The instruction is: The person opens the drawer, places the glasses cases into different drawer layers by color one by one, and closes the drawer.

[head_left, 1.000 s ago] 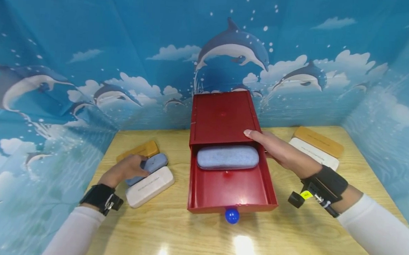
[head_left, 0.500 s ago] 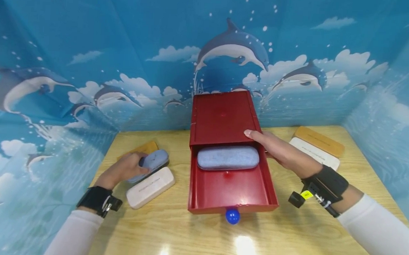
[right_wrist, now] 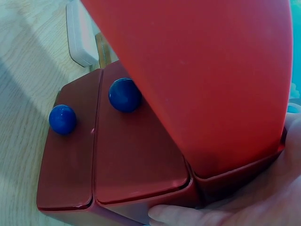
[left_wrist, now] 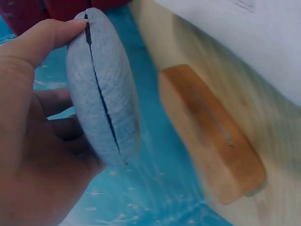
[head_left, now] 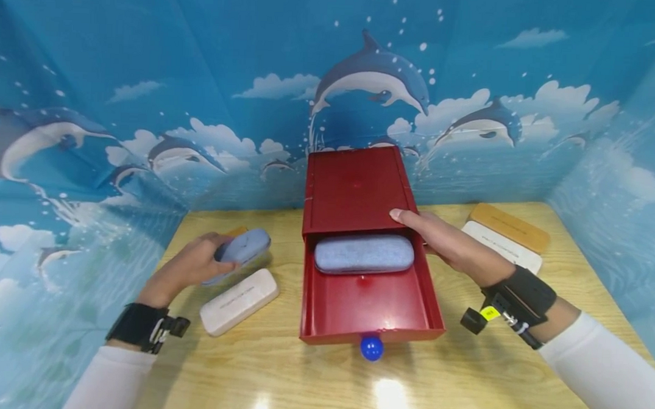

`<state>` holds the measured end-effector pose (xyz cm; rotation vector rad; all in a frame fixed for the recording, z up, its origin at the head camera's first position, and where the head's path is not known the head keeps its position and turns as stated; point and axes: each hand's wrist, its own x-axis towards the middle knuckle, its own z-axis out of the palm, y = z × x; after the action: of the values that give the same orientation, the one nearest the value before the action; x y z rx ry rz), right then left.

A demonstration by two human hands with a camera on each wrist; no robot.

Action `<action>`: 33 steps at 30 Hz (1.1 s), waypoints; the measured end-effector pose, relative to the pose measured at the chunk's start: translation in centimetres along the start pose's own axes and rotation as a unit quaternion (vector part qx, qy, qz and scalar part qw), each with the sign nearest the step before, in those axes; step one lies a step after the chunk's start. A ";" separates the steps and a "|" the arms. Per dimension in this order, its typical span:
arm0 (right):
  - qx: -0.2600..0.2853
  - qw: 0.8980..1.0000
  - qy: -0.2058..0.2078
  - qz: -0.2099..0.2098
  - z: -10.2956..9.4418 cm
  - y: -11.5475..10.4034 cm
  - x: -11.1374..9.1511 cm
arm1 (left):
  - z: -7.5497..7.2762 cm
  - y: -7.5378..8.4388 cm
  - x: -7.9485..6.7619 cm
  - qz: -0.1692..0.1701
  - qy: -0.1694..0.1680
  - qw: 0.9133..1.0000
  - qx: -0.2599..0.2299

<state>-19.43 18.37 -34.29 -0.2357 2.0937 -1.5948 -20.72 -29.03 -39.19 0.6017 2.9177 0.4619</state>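
I'm standing by what looks like a makeshift filming booth: dolphin-printed sheeting (head_left: 268, 49) wraps three sides of a wood-grain worktop (head_left: 308, 387), and black wrist straps (head_left: 521, 292) carry small cameras (head_left: 473, 320).

A blue printed backdrop (head_left: 258, 43) wraps the back and both sides, darker toward the top and paler lower down, with soft creases at the left. Across it, a large leaping dolphin (head_left: 385, 73) takes the middle, flanked by smaller ones among white clouds (head_left: 562, 105), scattered dots and rippling water. Below spreads a pale yellow wood-grain surface (head_left: 320, 381), its near part catching two bright patches of reflected light (head_left: 391, 402).
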 end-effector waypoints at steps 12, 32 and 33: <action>0.007 1.000 -0.001 0.001 0.0 0.0 0.0 | -3.3 3.6 -1.3 0.042 0.071 0.996 0.041; 0.011 1.000 -0.008 0.004 -0.1 0.0 0.0 | -6.8 10.7 -2.1 0.161 0.151 0.972 0.079; 0.011 1.000 -0.008 0.004 0.0 0.0 0.0 | -6.9 11.2 -2.1 0.165 0.149 0.972 0.080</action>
<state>-19.41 18.44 -34.32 -0.2311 2.0609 -1.6053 -15.94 -21.98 -28.93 1.1453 3.1660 0.3809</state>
